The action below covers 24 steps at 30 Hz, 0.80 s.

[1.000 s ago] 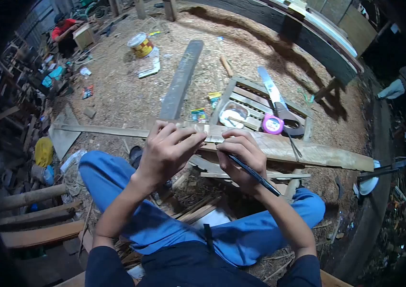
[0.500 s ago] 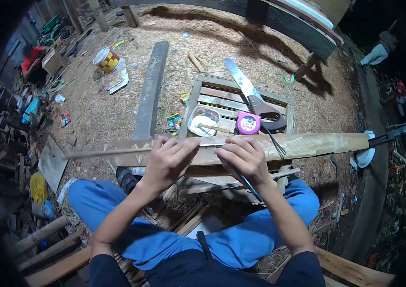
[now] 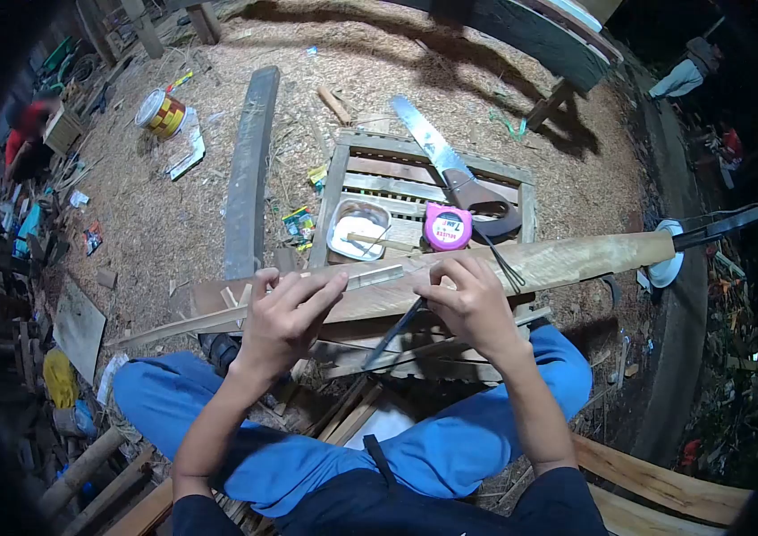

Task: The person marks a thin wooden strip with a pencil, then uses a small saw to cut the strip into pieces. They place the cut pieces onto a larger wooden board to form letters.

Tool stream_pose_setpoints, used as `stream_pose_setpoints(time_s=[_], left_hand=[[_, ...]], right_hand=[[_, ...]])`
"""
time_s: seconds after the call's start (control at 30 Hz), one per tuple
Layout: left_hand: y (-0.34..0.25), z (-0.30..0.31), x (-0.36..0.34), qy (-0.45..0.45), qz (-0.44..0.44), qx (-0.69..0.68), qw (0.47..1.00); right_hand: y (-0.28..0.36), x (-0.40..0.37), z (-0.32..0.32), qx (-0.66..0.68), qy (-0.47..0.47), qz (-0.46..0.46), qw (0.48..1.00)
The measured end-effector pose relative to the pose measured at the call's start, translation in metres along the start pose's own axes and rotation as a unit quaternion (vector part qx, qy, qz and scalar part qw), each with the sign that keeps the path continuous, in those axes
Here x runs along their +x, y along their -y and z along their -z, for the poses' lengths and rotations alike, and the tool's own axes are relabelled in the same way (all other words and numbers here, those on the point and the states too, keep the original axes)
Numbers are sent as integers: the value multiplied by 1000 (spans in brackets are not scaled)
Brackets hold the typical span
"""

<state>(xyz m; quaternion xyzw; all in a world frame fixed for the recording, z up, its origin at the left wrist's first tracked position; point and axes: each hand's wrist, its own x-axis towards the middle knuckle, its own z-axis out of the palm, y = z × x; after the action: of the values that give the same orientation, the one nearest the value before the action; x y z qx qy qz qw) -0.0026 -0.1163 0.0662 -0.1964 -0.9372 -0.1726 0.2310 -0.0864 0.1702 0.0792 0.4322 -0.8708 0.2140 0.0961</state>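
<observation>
My left hand (image 3: 288, 311) is closed round a thin wooden strip (image 3: 191, 323), which slants across the long wooden board (image 3: 567, 263). A dark, slim tool (image 3: 394, 336) is pinched at its upper end by my right hand (image 3: 464, 295), over the board's near edge; its lower end points down and left. The two hands are apart. Beyond the board, on a slatted wooden frame (image 3: 526, 210), stand a container of white material (image 3: 343, 243) with a stick in it, a pink tape measure (image 3: 447, 227) and a handsaw (image 3: 459, 179).
A dark plank (image 3: 251, 170) lies on the shavings-covered ground. At the back left are a yellow and red bucket (image 3: 162, 114) and a person in red (image 3: 29, 129). Another person (image 3: 687, 71) is at the upper right. A large timber (image 3: 522, 40) crosses the top.
My hands have moved apart. The strip's right end now shows between them, and the dark tool has swung so its lower end points left. The view has shifted slightly.
</observation>
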Motion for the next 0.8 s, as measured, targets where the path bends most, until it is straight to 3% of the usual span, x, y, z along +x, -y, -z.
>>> stream_pose_setpoints(time_s=[0.33, 0.8], left_hand=[[-11, -1, -3, 48, 24, -4, 999], [-81, -46, 24, 49, 88, -100, 990]], right_hand=[[-3, -30, -6, -16, 112, -28, 993], [0, -76, 11, -48, 168, -48, 983]])
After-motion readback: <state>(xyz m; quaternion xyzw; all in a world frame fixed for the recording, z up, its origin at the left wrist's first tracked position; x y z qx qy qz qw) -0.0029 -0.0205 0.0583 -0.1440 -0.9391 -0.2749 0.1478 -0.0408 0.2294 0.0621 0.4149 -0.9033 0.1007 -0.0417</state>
